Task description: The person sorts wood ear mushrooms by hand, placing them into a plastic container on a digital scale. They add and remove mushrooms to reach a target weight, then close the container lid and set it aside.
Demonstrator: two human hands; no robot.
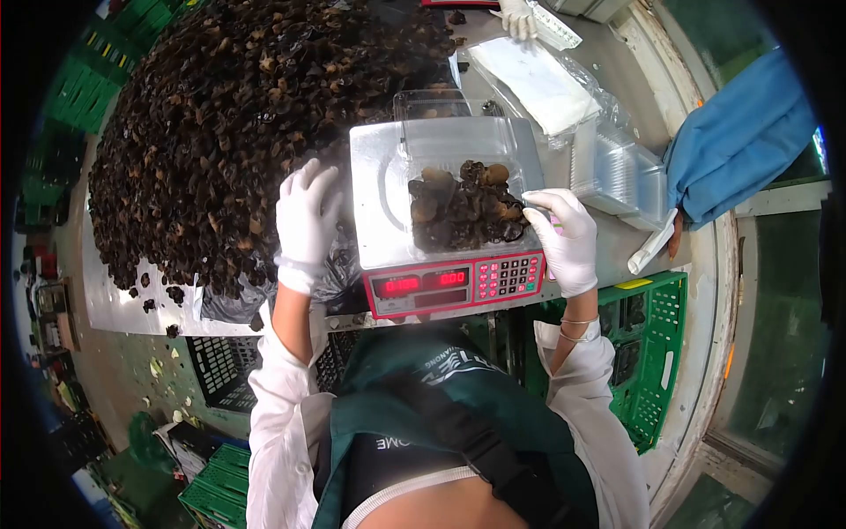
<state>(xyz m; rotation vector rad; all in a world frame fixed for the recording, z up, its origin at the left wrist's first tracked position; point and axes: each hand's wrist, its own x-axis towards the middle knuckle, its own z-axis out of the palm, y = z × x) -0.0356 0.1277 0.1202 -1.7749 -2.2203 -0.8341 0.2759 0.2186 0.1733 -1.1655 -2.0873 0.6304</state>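
A clear plastic box (407, 201) filled with dark wood ear mushrooms (467, 204) rests on the steel pan of a red-framed digital scale (374, 231). The scale's red digits are lit. At the box's right edge, the gloved thumb and fingers of my right hand (567, 236) are pinched together on its rim. My left hand (307, 225), also in a white glove, is left of the scale, beside a large heap of wood ear mushrooms (229, 132). Its fingers are stretched out, somewhat apart, and I see nothing in them.
Stacked clear plastic boxes (621, 172) stand right of the scale, near a blue cloth (749, 132). Behind lies a white sheet in plastic (533, 84), with another person's gloved hand (518, 18) beyond. A green crate (665, 344) holding packed boxes sits below right.
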